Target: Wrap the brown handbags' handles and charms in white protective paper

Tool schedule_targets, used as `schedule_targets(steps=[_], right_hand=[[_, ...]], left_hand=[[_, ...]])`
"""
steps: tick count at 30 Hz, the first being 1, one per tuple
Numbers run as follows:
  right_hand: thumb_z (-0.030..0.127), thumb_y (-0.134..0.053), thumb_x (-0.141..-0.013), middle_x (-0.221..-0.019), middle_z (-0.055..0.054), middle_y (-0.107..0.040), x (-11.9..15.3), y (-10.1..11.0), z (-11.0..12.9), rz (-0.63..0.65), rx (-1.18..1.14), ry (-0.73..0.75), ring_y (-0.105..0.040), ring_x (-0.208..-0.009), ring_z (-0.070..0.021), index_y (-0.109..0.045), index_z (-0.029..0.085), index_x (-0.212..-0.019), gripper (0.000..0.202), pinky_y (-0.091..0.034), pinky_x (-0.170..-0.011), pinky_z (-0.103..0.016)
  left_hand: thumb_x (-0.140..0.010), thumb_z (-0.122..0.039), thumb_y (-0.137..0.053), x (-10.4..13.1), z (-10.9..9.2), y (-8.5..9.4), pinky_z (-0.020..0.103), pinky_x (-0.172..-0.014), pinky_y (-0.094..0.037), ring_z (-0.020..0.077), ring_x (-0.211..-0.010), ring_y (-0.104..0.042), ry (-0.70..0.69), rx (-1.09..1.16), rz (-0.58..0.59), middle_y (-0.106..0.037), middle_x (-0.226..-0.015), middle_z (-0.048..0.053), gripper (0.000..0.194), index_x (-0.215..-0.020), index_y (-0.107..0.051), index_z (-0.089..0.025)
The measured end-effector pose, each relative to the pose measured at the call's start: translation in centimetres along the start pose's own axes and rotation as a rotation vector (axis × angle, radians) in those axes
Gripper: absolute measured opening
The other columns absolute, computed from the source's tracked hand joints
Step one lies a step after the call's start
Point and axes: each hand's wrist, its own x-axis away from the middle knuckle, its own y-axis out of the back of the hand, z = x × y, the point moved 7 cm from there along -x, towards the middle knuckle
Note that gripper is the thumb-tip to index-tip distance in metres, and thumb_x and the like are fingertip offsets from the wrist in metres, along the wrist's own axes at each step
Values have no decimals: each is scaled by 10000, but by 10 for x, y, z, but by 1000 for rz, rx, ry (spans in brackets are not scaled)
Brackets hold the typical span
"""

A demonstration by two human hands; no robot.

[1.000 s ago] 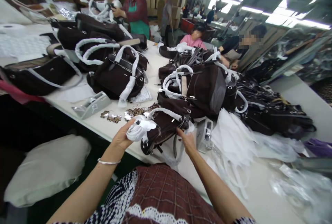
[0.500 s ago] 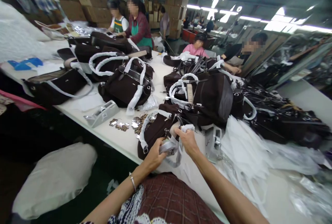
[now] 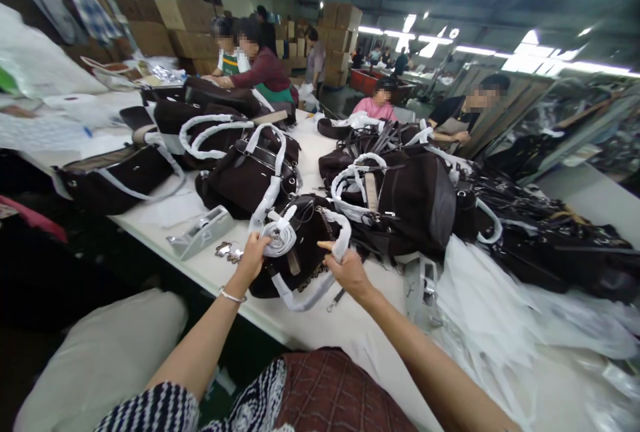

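A dark brown handbag [image 3: 306, 235] lies on the white table right in front of me. Its handles are wrapped in white plastic film. My left hand [image 3: 253, 257], closed, holds a coiled strap in white wrapping [image 3: 281, 237] against the bag's left side. My right hand [image 3: 349, 273] is closed around the wrapped bag handle [image 3: 342, 232] on the right, with one finger pointing out over the bag. A metal chain [image 3: 327, 225] shows beside that handle. Below the bag, a short strap with a metal clasp [image 3: 334, 301] lies on the table.
Tape dispensers stand at left [image 3: 200, 233] and right [image 3: 419, 284]. More brown bags [image 3: 245, 175] crowd the table beyond, with a large bag [image 3: 410, 192] at right. White sheets [image 3: 480, 292] lie at right. Co-workers stand or sit across the table, including a person in pink [image 3: 376, 109].
My hands have moved apart and slightly up. The wrapped strap now appears as a coil in my left hand, and my right hand has taken the bag's handle. The bag has turned.
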Motion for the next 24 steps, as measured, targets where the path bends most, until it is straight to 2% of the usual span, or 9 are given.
schedule_targets(steps=[3, 7, 10, 14, 17, 19, 20, 22, 24], right_hand=[[103, -493, -804, -1366, -57, -598, -23, -32, 16, 157, 212, 256, -565, -1250, -208, -648, 236, -1237, 479, -431, -1099, -373], [39, -500, -759, -1516, -73, -444, -58, -62, 8, 324, 404, 270, -501, -1323, -235, -548, 223, -1351, 623, -432, -1094, -373], [48, -527, -763, -1462, -59, -514, -79, -78, -3, 450, 500, 246, -561, -1249, -243, -564, 235, -1318, 587, -476, -1026, -353], [77, -525, -805, -1295, -86, -640, -96, -99, -5, 585, 701, 392, -645, -1057, -253, -648, 204, -1167, 403, -530, -844, -329], [23, -484, -796, -1159, -123, -690, -103, -102, -4, 625, 805, 449, -653, -929, -244, -686, 167, -1045, 351, -509, -800, -341], [3, -496, -773, -1008, -131, -713, -101, -94, -2, 642, 836, 447, -642, -861, -233, -695, 142, -956, 305, -493, -768, -329], [4, -503, -768, -951, -128, -711, -96, -88, -1, 649, 852, 448, -634, -838, -225, -691, 136, -933, 282, -484, -741, -318], [16, -503, -778, -898, -109, -691, -81, -76, 3, 641, 894, 479, -615, -803, -208, -673, 137, -920, 252, -462, -699, -300], [28, -468, -817, -896, -89, -668, -61, -68, 11, 573, 931, 551, -593, -793, -199, -650, 152, -919, 243, -448, -702, -304]], left_hand=[[-705, -312, -611, -11, 12, -6, 387, -706, -571, 224, -772, -669, 165, 256, 89, -665, -832, 46, 310, -965, -508, -178], [-742, -236, -608, -6, 28, -18, 458, -734, -599, 224, -694, -687, 384, 433, 243, -698, -820, 83, 296, -1019, -544, -152], [-754, -213, -618, -1, 35, -21, 438, -714, -611, 215, -695, -682, 443, 456, 257, -694, -806, 87, 253, -990, -572, -136], [-715, -162, -624, 8, 42, -28, 425, -693, -621, 208, -717, -669, 473, 493, 267, -684, -808, 69, 254, -965, -587, -137], [-696, -171, -622, 12, 43, -31, 436, -708, -613, 224, -750, -670, 469, 485, 311, -679, -827, 72, 268, -960, -577, -150], [-713, -202, -596, 5, 41, -22, 440, -730, -598, 233, -784, -671, 417, 427, 267, -675, -867, 72, 275, -983, -554, -168], [-726, -213, -572, -1, 40, -12, 431, -742, -587, 235, -805, -670, 369, 354, 199, -672, -888, 72, 275, -996, -538, -177], [-737, -213, -535, -17, 33, 13, 403, -761, -557, 244, -840, -664, 249, 79, 33, -664, -896, 70, 268, -1004, -513, -191], [-737, -198, -523, -27, 18, 24, 385, -767, -516, 263, -842, -653, 87, -294, -8, -652, -840, 72, 261, -997, -513, -196]])
